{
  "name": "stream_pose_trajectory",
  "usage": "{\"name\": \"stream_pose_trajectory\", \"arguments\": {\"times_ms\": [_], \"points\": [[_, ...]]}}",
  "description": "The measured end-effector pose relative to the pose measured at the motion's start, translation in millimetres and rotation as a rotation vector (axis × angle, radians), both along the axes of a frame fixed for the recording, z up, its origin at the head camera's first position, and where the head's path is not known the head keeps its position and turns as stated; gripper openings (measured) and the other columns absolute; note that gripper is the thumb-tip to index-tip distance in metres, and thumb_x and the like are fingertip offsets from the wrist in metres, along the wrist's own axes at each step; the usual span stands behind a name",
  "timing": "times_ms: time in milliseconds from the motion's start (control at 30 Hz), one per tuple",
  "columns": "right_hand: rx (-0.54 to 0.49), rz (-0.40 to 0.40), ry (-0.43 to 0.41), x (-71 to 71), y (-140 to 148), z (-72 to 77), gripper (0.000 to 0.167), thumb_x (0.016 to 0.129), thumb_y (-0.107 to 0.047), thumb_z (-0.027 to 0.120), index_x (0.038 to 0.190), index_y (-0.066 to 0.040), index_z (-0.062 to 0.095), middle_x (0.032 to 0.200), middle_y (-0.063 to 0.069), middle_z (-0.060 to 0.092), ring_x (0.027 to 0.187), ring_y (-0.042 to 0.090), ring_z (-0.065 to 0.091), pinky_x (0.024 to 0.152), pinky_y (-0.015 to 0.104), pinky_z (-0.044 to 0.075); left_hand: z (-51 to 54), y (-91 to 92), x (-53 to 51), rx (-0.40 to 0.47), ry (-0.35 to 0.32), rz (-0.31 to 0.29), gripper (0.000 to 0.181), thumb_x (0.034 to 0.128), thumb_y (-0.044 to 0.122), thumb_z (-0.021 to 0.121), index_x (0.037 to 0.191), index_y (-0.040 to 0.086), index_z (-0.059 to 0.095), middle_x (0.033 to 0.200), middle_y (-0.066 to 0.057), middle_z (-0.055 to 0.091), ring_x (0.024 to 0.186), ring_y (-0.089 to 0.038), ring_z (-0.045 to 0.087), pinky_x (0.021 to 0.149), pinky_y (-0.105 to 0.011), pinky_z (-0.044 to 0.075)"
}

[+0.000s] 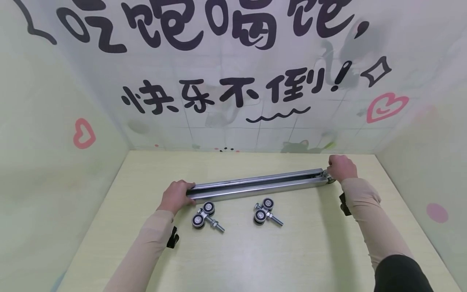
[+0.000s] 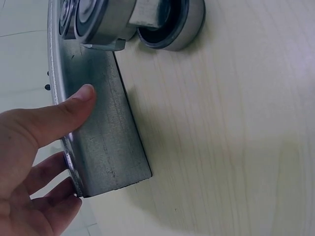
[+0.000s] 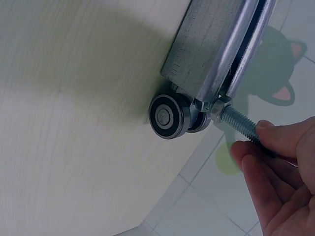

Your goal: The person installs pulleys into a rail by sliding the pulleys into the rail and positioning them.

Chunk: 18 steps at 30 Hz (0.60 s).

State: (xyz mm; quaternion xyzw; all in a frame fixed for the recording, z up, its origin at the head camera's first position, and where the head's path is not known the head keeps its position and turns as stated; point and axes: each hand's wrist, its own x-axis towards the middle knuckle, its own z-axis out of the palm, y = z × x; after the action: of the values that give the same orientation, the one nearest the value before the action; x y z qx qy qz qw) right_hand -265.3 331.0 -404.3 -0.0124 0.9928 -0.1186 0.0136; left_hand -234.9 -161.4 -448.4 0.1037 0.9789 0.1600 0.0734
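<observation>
A metal channel track (image 1: pixel 255 186) with a slot along its top lies slantwise across the table. My left hand (image 1: pixel 176 196) grips its left end, the thumb (image 2: pixel 81 101) on the near side wall and the fingers on the far side. At the right end, my right hand (image 1: pixel 342 167) pinches the threaded bolt (image 3: pixel 239 123) of a roller trolley between thumb and fingers. That trolley's black-and-silver wheels (image 3: pixel 167 116) sit at the track's open end, partly outside it. How far the trolley reaches into the track is hidden.
Two more roller trolleys lie in front of the track, one on the left (image 1: pixel 204 215) and one near the middle (image 1: pixel 265 211), bolts pointing right and toward me. The pale wooden table (image 1: pixel 233 259) meets a printed back wall (image 1: pixel 226 138) and side walls.
</observation>
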Motion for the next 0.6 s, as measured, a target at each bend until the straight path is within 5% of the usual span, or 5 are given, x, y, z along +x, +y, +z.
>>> {"name": "stream_pose_trajectory", "arguments": {"times_ms": [233, 600], "points": [[-0.007, 0.05, -0.002, -1.1, -2.0, -0.8, 0.015, 0.078, -0.001, 0.051, 0.064, -0.004, 0.048, 0.058, 0.006, 0.045, 0.053, 0.019, 0.037, 0.046, 0.031, 0.03, -2.3, -1.4, -2.0, -0.002, -0.004, 0.004, 0.063, 0.0605, 0.021, 0.081, 0.118, 0.005, 0.059, 0.11, -0.023, 0.059, 0.096, -0.036, 0.056, 0.081, -0.048, 0.047], [0.02, 0.089, -0.003, -1.1, -8.6, -1.8, 0.005, 0.076, 0.001, 0.052, 0.074, 0.002, 0.057, 0.071, 0.016, 0.06, 0.056, 0.025, 0.051, 0.049, 0.039, 0.042, -0.7, -0.2, -0.3, 0.007, 0.001, 0.0, 0.063, 0.0605, 0.02, 0.081, 0.118, 0.004, 0.059, 0.109, -0.023, 0.06, 0.096, -0.036, 0.056, 0.082, -0.047, 0.047]]}}
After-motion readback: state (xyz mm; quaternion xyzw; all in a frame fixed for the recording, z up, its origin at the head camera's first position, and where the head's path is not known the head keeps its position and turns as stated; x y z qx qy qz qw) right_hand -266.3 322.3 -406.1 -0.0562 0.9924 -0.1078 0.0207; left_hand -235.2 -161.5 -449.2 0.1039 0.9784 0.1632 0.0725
